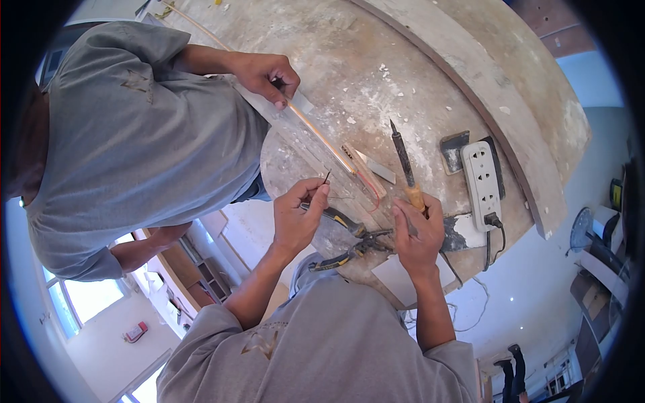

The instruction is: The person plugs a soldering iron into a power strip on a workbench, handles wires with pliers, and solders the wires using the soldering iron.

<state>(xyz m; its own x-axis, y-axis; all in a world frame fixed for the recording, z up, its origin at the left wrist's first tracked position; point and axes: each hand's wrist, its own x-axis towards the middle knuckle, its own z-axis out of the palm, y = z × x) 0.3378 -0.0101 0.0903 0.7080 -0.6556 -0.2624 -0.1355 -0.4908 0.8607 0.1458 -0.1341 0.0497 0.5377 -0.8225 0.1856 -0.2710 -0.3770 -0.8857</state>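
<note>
In my right hand (420,232) is a soldering iron (403,158), held by its yellowish handle with the tip pointing up and away. My left hand (300,208) pinches a short thin dark wire (327,177) between thumb and fingers. Between both hands lies the end of a narrow glowing light strip (319,137), with a loop of red wire (373,191) coming off it. Black-and-yellow pliers (356,242) rest on the table just under my hands, jaws toward the right. A co-worker's hand (267,77) grips the strip farther up.
On the worn table (336,54) a white power strip (481,181) has a black plug in its near end. A long curved board (470,74) runs along the far side. A small blade-like piece (377,168) lies by the strip. The co-worker (141,148) stands at left.
</note>
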